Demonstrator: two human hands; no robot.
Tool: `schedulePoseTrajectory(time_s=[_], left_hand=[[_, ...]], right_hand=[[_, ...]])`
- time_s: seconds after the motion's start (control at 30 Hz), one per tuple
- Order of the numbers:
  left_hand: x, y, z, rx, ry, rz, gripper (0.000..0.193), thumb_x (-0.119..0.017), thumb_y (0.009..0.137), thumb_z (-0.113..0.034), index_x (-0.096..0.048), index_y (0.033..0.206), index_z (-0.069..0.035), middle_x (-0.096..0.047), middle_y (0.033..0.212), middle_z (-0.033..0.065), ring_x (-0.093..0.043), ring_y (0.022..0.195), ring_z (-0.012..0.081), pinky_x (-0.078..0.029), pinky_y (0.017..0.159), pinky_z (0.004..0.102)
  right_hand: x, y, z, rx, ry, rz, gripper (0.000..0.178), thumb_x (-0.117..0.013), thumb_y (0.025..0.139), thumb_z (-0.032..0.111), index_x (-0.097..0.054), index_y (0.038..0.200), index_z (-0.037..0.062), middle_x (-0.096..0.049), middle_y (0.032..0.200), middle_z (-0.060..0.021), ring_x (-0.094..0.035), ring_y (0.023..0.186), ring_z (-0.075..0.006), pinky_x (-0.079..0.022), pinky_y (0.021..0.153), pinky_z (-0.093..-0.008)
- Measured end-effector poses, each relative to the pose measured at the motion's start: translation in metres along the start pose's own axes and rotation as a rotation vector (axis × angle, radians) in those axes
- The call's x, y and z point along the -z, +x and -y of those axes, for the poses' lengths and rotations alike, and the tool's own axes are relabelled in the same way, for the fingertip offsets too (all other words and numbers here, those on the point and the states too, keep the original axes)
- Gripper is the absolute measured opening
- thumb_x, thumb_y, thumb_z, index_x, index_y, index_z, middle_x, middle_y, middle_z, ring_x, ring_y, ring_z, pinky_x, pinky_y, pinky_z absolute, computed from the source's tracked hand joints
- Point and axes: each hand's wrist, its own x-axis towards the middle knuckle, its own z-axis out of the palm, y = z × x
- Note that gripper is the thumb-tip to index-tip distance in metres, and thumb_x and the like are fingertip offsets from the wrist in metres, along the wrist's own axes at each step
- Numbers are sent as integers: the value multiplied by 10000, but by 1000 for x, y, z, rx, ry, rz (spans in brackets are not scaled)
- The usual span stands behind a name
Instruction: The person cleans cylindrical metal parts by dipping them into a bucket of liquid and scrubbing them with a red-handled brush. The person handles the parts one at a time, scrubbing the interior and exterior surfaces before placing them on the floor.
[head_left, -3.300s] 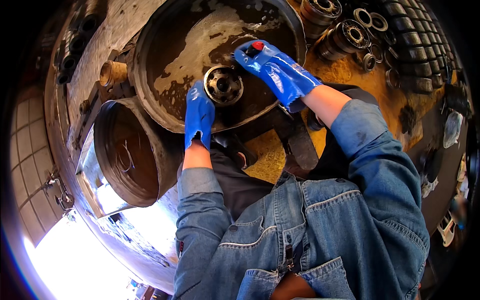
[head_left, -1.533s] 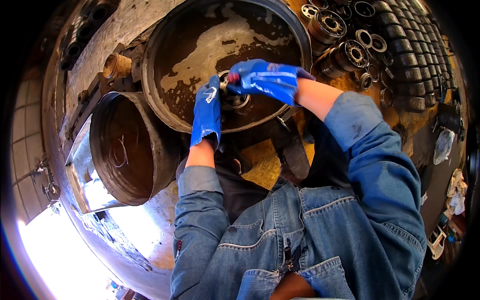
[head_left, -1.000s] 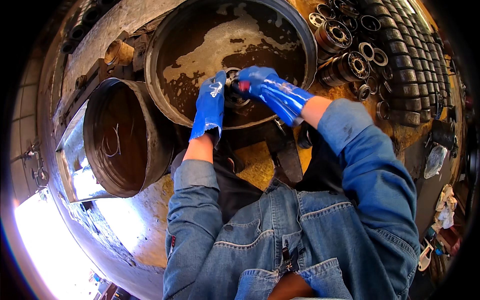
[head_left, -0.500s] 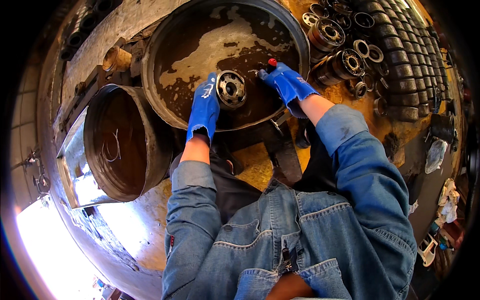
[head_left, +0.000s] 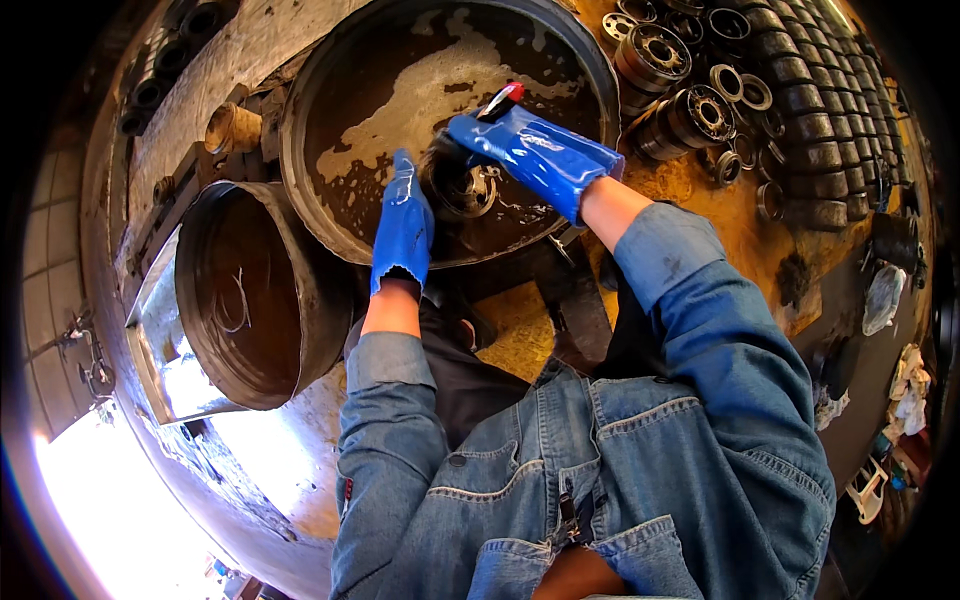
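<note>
Grips a red-ended tool (head_left: 512, 91) in the blue-gloved right hand (head_left: 535, 150), with fingers wrapped round the shaft. Reaches left and away over the far-right edge of a hub-like metal part (head_left: 470, 200), covering some of it. Shows a dark blur just left of the fingertips, perhaps the tool's head; too smeared to tell. Seems to slant the tool's long axis from the red end, far and right, down toward the metal part, near and left.

Keeps the left hand (head_left: 405, 215), also blue-gloved, along the part's left side, with fingers pointing far. Cannot tell whether closed on the rim or only laid against it. Has the metal part between both hands, alongside the left and partly under the right, with its round, pierced face turned upward.

Brings the right forearm (head_left: 612, 212) in from near right, the left forearm (head_left: 392, 315) almost straight from the near side.

Sits, as for the metal part, in the near half of a wide round tub (head_left: 312, 210), amid dark liquid (head_left: 350, 95) with pale foam (head_left: 440, 85) farther off. Gives way to an open drum (head_left: 330, 290) at near left and ribbed metal cylinders (head_left: 670, 130) at right.
</note>
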Motion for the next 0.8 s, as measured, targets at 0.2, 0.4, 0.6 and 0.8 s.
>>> schedulePoseTrajectory(time_s=[0.2,0.4,0.6,0.8], left_hand=[[-2,16,-12,56,-121,39,584,-531,988,-1,-397,1555,28,-550,1473,284,-553,1366,367,-435,1167,387],[-2,23,-14,142,-273,52,561,-547,986,-26,-424,1531,25,-568,1448,271,-568,1338,358,-450,1147,385],[-14,22,-20,200,-435,64,539,-563,985,-51,-450,1507,21,-586,1423,257,-583,1310,349,-464,1127,383],[-8,20,-17,254,-680,14,518,-579,984,-76,-476,1482,18,-603,1399,244,-598,1282,340,-479,1107,381]], right_hand=[[13,-11,-39,-214,-67,-216,537,-619,975,488,-741,1151,-4,-763,1075,-190,-711,1005,-294,-522,932,-412],[8,-65,-3,88,123,-266,536,-582,998,493,-735,1155,4,-728,1098,-271,-701,1035,-398,-531,940,-431],[14,-61,-10,-63,-183,-175,564,-599,980,523,-732,1146,1,-751,1035,-209,-710,993,-341,-514,929,-416],[25,-103,14,-105,-288,-140,547,-612,973,509,-735,1166,12,-752,1062,-234,-718,1041,-398,-532,935,-436]])
